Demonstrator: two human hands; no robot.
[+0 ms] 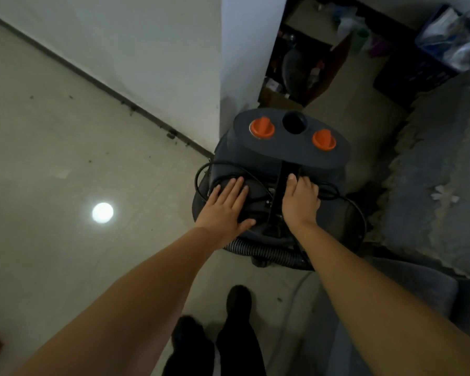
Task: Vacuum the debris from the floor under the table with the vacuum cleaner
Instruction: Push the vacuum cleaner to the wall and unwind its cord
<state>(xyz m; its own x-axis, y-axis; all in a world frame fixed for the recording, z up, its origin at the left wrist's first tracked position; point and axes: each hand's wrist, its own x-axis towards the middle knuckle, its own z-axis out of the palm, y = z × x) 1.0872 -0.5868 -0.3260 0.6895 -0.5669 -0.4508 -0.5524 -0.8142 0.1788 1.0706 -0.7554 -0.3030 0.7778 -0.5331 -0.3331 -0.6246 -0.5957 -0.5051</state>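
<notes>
Seen from above, a person is bending over a dark grey canister vacuum cleaner (282, 158) standing on a pale tiled floor (65, 172). The left hand (225, 210) is lying flat on the machine's top, fingers straight and released, touching a black power cord (204, 169) coiled there. Just to its right, the right hand (300, 199) is grasping the black carry handle (281, 191), fingers curling around it with the thumb on top. Beyond both hands, two orange knobs (261, 128) are flanking a round hose port (294, 122). Just below the wrists, a ribbed black hose (266, 253) is curving around the machine's base. Dark specks of debris (171, 134) are lying along the wall, up and left of the left hand.
</notes>
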